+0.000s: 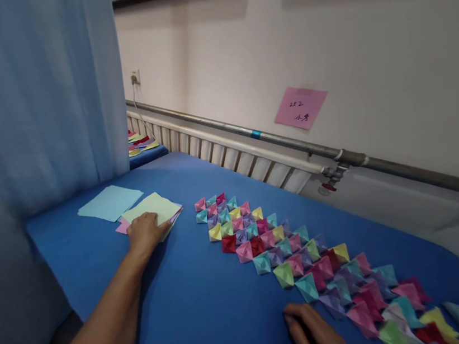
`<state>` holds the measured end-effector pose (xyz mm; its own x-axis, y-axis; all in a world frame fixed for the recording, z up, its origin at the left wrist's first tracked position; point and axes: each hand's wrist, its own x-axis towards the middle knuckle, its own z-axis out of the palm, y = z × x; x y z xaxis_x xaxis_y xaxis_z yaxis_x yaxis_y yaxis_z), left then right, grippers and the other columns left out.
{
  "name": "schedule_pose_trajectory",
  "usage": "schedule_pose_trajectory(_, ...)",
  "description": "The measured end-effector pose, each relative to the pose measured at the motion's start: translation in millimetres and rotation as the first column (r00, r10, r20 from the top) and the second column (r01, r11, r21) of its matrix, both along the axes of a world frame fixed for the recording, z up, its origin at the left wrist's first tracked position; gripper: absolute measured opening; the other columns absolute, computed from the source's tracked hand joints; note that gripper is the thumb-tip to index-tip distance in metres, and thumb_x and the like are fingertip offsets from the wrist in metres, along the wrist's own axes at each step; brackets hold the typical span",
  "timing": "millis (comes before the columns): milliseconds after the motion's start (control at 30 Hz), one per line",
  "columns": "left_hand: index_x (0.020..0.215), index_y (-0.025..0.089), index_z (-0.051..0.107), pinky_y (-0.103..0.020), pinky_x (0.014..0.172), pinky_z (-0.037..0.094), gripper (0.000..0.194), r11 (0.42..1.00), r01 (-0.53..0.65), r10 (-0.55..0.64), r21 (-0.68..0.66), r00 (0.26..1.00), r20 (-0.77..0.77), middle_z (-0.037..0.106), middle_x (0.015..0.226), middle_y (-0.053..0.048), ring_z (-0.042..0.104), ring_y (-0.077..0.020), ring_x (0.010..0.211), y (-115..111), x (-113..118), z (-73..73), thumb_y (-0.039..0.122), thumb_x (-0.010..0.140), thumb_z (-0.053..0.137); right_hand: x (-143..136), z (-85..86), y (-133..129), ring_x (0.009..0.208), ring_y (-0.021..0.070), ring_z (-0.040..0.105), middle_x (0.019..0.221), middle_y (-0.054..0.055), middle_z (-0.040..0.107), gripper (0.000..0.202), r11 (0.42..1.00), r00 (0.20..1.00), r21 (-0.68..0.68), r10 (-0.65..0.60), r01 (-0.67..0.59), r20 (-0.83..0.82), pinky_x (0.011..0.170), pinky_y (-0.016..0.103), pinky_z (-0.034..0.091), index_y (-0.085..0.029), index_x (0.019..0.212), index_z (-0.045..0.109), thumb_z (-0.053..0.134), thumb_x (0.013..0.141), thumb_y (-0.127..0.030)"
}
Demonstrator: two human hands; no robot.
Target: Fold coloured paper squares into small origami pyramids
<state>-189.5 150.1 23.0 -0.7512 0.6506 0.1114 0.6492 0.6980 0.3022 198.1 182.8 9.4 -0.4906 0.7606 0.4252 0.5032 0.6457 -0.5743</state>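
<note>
My left hand (145, 233) is on a stack of square coloured paper, its fingers bent over the pale yellow top sheet (158, 205) and its thumb by the right edge. Pink and purple sheets (123, 226) stick out beneath. Just left of that stack lies a pile of light blue paper (111, 203). My right hand (319, 342) rests on the blue tabletop with its fingers curled in, and nothing shows in it. Beyond it, folded paper pieces (262, 262) in many colours sit in close diagonal rows, running from the table's middle to the right edge.
A blue curtain (57, 70) hangs at the left. Behind the blue table (203, 309) are a white radiator (231, 157), a metal pipe (219, 124) and a red-handled valve (329, 186). More coloured paper (142, 143) lies on another surface past the curtain. A pink note (300, 108) is taped to the wall.
</note>
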Motion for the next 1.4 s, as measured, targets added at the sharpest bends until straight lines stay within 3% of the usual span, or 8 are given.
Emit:
schedule_pose_trajectory(333, 0.112, 0.016, 0.067, -0.047, 0.083, 0.045, 0.052, 0.997, -0.025, 0.029, -0.075, 0.998, 0.056, 0.065, 0.120, -0.018, 0.058, -0.0393, 0.109, 2, -7, 3.4, 0.052, 0.081, 0.047, -1, 1.3, -1, 0.060, 0.0148, 0.065, 0.070, 0.000, 0.066, 0.018, 0.999, 0.999, -0.039, -0.010, 0.012, 0.040, 0.056, 0.024, 0.053, -0.024, 0.079, 0.062, 0.046, 0.087, -0.025)
schedule_pose_trajectory(633, 0.114, 0.017, 0.066, -0.046, 0.084, 0.045, 0.051, 0.994, -0.035, 0.040, -0.103, 0.998, 0.049, 0.064, 0.122, -0.017, 0.057, -0.0388, 0.111, 2, -7, 3.3, 0.049, 0.077, 0.053, 0, -2.3, 0, 0.061, 0.0152, 0.064, 0.070, 0.000, 0.065, 0.017, 0.997, 0.999, -0.074, -0.013, 0.015, 0.034, 0.057, 0.025, 0.052, -0.024, 0.079, 0.061, 0.047, 0.087, -0.025)
schedule_pose_trajectory(1000, 0.108, 0.018, 0.068, -0.047, 0.081, 0.045, 0.050, 0.996, -0.022, 0.029, -0.090, 0.996, 0.080, 0.068, 0.115, -0.017, 0.059, -0.0391, 0.108, 2, -13, 1.8, 0.053, 0.080, 0.047, -1, 0.1, -1, 0.061, 0.0154, 0.064, 0.071, 0.001, 0.066, 0.017, 0.996, 0.998, -0.089, -0.021, 0.026, 0.051, 0.058, 0.025, 0.052, -0.024, 0.079, 0.062, 0.047, 0.087, -0.026)
schedule_pose_trajectory(1267, 0.105, 0.019, 0.069, -0.046, 0.081, 0.045, 0.042, 0.997, -0.033, 0.040, -0.076, 0.995, 0.095, 0.069, 0.112, -0.017, 0.059, -0.0404, 0.107, 2, -13, 0.7, 0.042, 0.072, 0.058, -2, 4.9, -2, 0.061, 0.0154, 0.064, 0.071, 0.000, 0.065, 0.018, 0.995, 0.998, -0.097, -0.024, 0.029, 0.058, 0.059, 0.026, 0.052, -0.023, 0.079, 0.061, 0.046, 0.087, -0.025)
schedule_pose_trajectory(1400, 0.110, 0.019, 0.068, -0.046, 0.083, 0.045, 0.045, 0.998, -0.035, 0.039, -0.044, 0.993, 0.112, 0.068, 0.116, -0.017, 0.060, -0.0390, 0.108, 1, -14, 0.1, 0.044, 0.075, 0.054, -3, 7.0, -4, 0.061, 0.0150, 0.063, 0.071, 0.000, 0.065, 0.018, 0.994, 0.998, -0.101, -0.028, 0.034, 0.064, 0.058, 0.026, 0.052, -0.024, 0.079, 0.061, 0.045, 0.087, -0.025)
